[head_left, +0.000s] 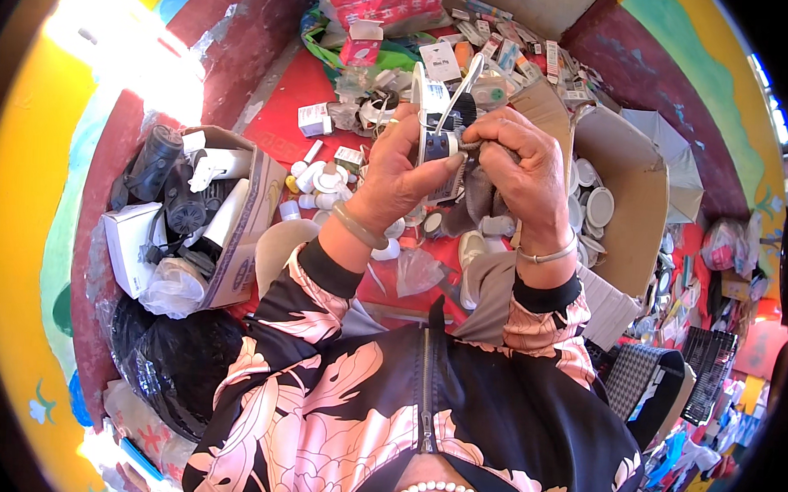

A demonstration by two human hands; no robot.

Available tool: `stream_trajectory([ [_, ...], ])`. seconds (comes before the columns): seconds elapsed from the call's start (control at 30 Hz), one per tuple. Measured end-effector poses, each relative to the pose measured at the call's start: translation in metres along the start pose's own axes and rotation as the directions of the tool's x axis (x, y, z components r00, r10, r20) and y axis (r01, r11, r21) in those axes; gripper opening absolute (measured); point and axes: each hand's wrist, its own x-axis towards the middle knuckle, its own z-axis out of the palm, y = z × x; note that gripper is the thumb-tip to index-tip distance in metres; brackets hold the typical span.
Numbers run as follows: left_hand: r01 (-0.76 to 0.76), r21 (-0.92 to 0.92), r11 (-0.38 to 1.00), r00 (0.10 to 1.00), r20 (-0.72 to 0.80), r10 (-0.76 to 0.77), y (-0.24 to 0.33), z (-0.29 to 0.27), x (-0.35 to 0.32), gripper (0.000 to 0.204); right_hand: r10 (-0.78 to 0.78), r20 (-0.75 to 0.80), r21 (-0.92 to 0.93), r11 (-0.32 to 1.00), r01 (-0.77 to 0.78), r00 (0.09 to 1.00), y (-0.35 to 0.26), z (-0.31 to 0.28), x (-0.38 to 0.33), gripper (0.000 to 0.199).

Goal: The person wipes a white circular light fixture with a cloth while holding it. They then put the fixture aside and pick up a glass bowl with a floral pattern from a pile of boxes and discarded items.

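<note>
Raised in front of my chest, my left hand (395, 171) grips a white device (430, 94) with a rounded top and a dark, ridged part at its middle. A thin white arm or band slants up from it to the right. My right hand (525, 164) is closed right beside it, thumb and fingers pinched on a dark grey, cloth-like piece (478, 195) that hangs below the device. The fingertips partly hide where the two things meet, so I cannot tell whether they are joined. Beneath my hands, white jars and caps (326, 180) lie scattered over a red cloth (281, 122).
On the left a cardboard box (253, 213) holds black and white appliances, with a black plastic bag (174, 351) below it. At right, an open carton (624, 203) has white round lids (600, 207) beside it. Small packages (508, 53) and a red-printed bag (383, 4) pile up at the back.
</note>
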Motion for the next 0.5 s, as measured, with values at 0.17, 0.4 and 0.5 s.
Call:
stream_trajectory([
  [0.17, 0.018, -0.071, 0.997, 1.0, 0.009, -0.018, -0.007, 0.004, 0.0, 0.033, 0.058, 0.053, 0.149, 0.987, -0.065, 0.997, 0.008, -0.007, -0.001, 0.019],
  [0.4, 0.137, -0.221, 0.966, 0.99, 0.066, -0.125, -0.003, 0.006, -0.002, 0.031, 0.288, 0.184, 0.343, 0.877, -0.336, 0.94, 0.009, -0.019, -0.003, 0.021],
  [0.5, 0.268, -0.495, 0.827, 0.96, 0.062, -0.274, 0.003, 0.004, -0.001, 0.027, 0.36, 0.248, 0.512, 0.739, -0.437, 0.899, -0.005, -0.025, -0.005, 0.019],
])
